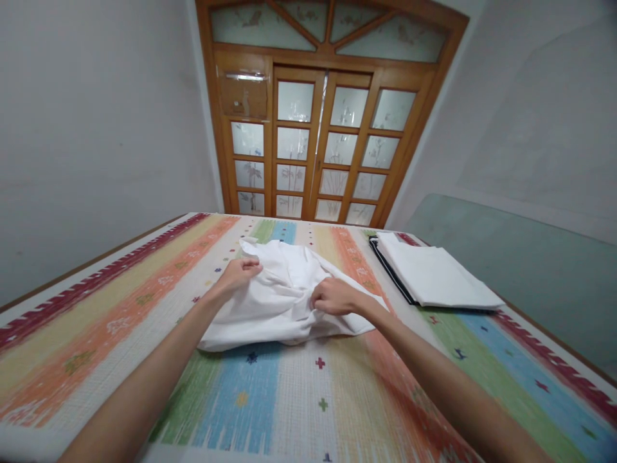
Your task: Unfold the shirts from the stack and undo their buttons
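The left hand (240, 271) is clenched on a bunched edge of the crumpled white cloth garment (284, 299), at about ten o'clock on the heap. The garment lies mid-table on the striped, many-coloured woven table cover (120, 321). The right hand (332, 297) pinches a fold at the garment's three o'clock side, fingers curled shut on the fabric. Farther toward two o'clock sits a neatly folded white cloth stack (434, 273) resting on a dark-edged piece.
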The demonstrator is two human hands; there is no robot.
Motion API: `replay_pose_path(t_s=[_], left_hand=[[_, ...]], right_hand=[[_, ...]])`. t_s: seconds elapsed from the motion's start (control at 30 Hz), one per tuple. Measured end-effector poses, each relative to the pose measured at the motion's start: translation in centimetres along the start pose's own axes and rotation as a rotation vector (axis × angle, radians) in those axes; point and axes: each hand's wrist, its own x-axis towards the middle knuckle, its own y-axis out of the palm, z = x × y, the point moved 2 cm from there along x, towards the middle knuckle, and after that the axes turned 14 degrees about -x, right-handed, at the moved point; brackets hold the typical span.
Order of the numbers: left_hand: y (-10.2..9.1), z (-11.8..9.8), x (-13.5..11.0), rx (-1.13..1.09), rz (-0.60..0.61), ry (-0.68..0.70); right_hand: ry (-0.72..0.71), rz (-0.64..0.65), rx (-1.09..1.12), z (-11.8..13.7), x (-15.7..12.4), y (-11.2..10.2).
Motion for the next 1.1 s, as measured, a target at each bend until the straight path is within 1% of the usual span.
replay_pose_path(t_s=[0.07,0.1,0.17,0.23,0.3,0.37,0.43,0.5,0.6,0.7,0.77,0.83,0.9,0.93,1.0,1.1], left_hand=[[0.7,-0.4,-0.5,-0.069,0.057,0.041],[1.2,-0.8,-0.8,-0.071,0.093,0.070],[2.3,-1.8,-1.6,-0.041,0.175,0.138],[3.3,-2.7,-2.4,-0.004,0.256,0.210],[4.0,-3.5,-3.1,0.034,0.299,0.278],[4.4,-3.8,-3.5,0.085,0.271,0.310],[4.5,-3.7,-3.8,0.124,0.208,0.310],[4.5,-3.5,-3.9,0.147,0.171,0.300],[4.8,-3.1,-4.1,0.209,0.167,0.296],[5.1,-3.0,-4.2,0.288,0.154,0.330],[5.3,-2.9,-4.2,0.288,0.166,0.349],[5.4,-2.8,-4.1,0.253,0.193,0.341],[5.4,-2.6,-4.1,0.220,0.208,0.321],[5.3,-2.5,-4.2,0.210,0.207,0.316],[5.2,-2.5,-4.4,0.203,0.198,0.318],[5.4,-3.1,-5.0,0.185,0.208,0.327]], right_hand=[[-0.002,-0.094,0.060,0.4,0.8,-0.6],[-0.005,-0.144,0.093,0.7,1.3,-0.9],[0.034,-0.247,0.159,1.4,2.3,-1.4],[0.045,-0.273,0.192,2.3,3.1,-1.3],[0.062,-0.281,0.182,2.8,3.7,-0.9],[0.086,-0.292,0.163,3.1,4.1,-0.4],[0.097,-0.300,0.159,3.1,4.2,-0.1],[0.086,-0.305,0.176,3.0,4.2,0.1],[0.079,-0.318,0.237,2.9,4.1,0.0],[0.097,-0.322,0.358,2.8,4.0,0.2],[0.112,-0.287,0.487,2.7,3.9,0.6],[0.117,-0.208,0.625,2.6,3.9,1.0],[0.114,-0.136,0.706,2.4,3.9,1.4],[0.110,-0.119,0.714,2.4,3.9,1.5],[0.102,-0.127,0.683,2.4,4.1,1.8],[0.112,-0.184,0.533,2.4,4.5,2.5]])
